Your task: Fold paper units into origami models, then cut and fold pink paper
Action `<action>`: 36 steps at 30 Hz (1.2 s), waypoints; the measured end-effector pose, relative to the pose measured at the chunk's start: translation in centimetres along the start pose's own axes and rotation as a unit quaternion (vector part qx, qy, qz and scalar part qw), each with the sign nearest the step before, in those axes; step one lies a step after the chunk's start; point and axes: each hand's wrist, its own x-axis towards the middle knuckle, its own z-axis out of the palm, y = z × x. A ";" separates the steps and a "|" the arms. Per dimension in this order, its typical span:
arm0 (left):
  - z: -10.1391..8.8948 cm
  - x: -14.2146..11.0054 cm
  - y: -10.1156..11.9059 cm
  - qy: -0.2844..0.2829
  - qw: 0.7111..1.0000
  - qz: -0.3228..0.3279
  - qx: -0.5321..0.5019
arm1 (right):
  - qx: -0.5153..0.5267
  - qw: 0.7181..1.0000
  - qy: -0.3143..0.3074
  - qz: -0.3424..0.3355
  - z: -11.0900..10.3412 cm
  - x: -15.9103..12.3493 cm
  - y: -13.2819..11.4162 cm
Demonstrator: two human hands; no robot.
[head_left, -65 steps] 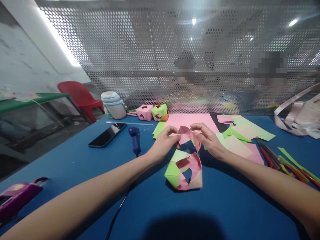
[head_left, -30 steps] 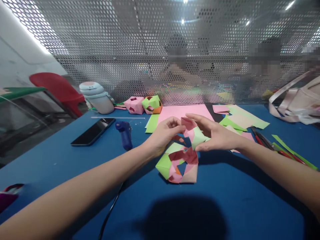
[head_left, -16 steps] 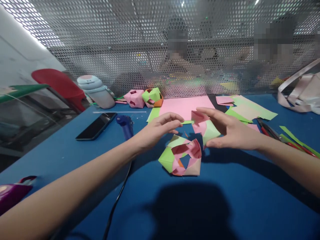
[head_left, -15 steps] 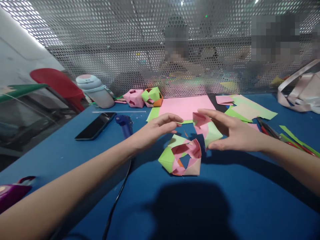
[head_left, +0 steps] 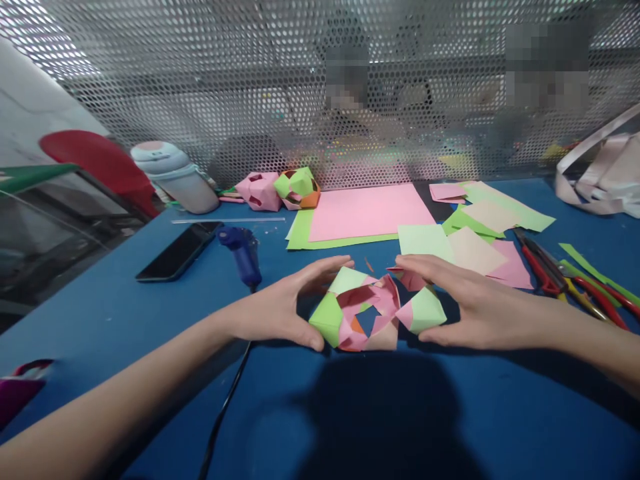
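Observation:
My left hand [head_left: 280,308] curves around the left side of a folded-paper ring [head_left: 327,321], its thumb at the front and its fingers at the back edge. Pink, green, peach and a little orange show on the ring, which lies on the table with an open middle. My right hand [head_left: 480,303] holds a smaller folded-paper piece [head_left: 425,311], pink and pale green, between thumb and fingers. That piece is up against the ring's right side; whether the two are joined, I cannot tell.
Behind my hands lie pink paper sheets [head_left: 373,212] and loose paper squares [head_left: 427,241]. Pliers and scissors [head_left: 545,267] are at right. Left are a blue glue gun [head_left: 243,257] with a cord, a phone [head_left: 180,252], a bottle [head_left: 175,177] and finished paper shapes [head_left: 260,191].
My right hand has brought the smaller paper piece down and toward me, against the ring. My left hand has come down around the ring's left side.

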 end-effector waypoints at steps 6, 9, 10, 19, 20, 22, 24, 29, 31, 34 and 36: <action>0.5 0.2 -0.7 0.036 0.998 0.004 -0.049 | -0.022 1.000 0.011 -0.002 0.4 -0.5 0.1; 0.9 0.2 -0.5 0.047 0.997 0.000 -0.058 | -0.046 0.999 0.007 -0.014 0.4 -0.8 0.3; 1.0 0.2 -0.4 0.049 0.997 0.000 -0.060 | -0.053 0.998 0.006 -0.018 0.4 -0.8 0.2; 1.8 0.1 -0.5 0.048 0.995 0.001 -0.091 | -0.109 0.993 0.009 -0.053 0.0 -0.9 -0.6; 1.8 0.1 -0.5 0.048 0.994 0.000 -0.093 | -0.111 0.992 0.007 -0.056 0.0 -0.9 -0.5; 1.8 0.1 -0.6 0.049 0.994 0.003 -0.098 | -0.110 0.992 0.004 -0.059 0.0 -0.9 -0.5; 1.9 0.1 -0.6 0.049 0.994 0.007 -0.102 | -0.111 0.992 0.003 -0.061 -0.1 -0.9 -0.5; 2.1 0.1 -0.6 0.047 0.993 0.018 -0.105 | -0.119 0.990 0.009 -0.070 0.1 -0.9 -0.7; 2.2 0.1 -0.6 0.044 0.993 0.017 -0.110 | -0.114 0.991 0.012 -0.072 0.3 -0.9 -0.7; 2.3 0.1 -0.5 0.045 0.992 0.011 -0.118 | -0.111 0.991 0.010 -0.071 0.5 -0.8 -0.7; 2.4 0.1 -0.5 0.051 0.992 0.009 -0.118 | -0.108 0.992 0.005 -0.069 0.4 -0.8 -0.8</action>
